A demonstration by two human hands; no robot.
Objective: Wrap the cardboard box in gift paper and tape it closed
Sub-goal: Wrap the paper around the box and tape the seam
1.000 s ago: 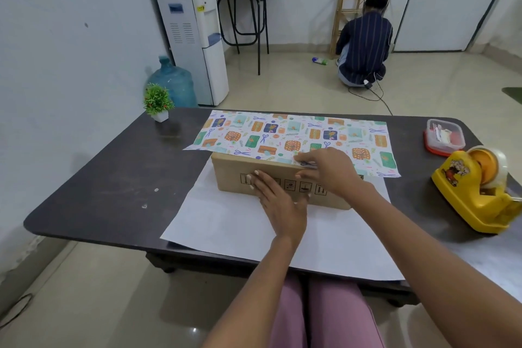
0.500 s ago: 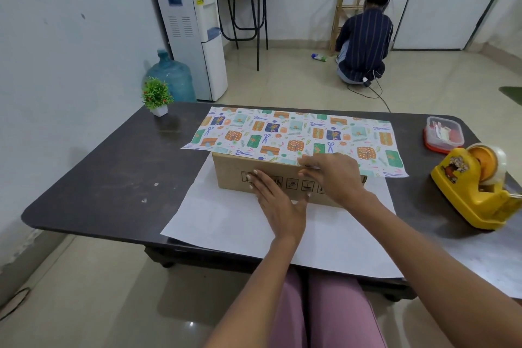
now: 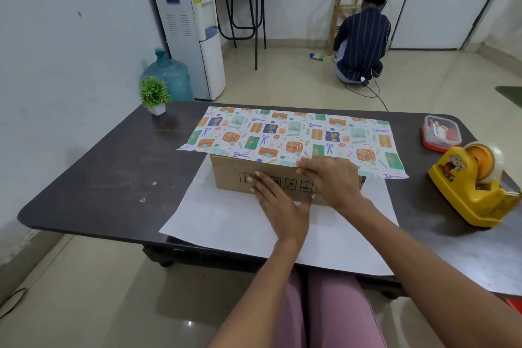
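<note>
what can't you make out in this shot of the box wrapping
Head view only:
- Top of the cardboard box: covered by the gift paper.
- Box's right end: hidden behind the right hand.
- Symbols printed on the box front: too small to read, partly under the left hand.
- Tape dispenser: its cutting end is blurred.
- Lidded container: contents too small to tell.

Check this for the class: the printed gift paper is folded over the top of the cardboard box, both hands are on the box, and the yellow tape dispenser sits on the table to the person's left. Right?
One detail is wrong. The head view shows the yellow tape dispenser on the table to the person's right, not left. The rest stands: the printed gift paper lies folded over the top of the cardboard box, with the left hand and the right hand on the box.
</note>
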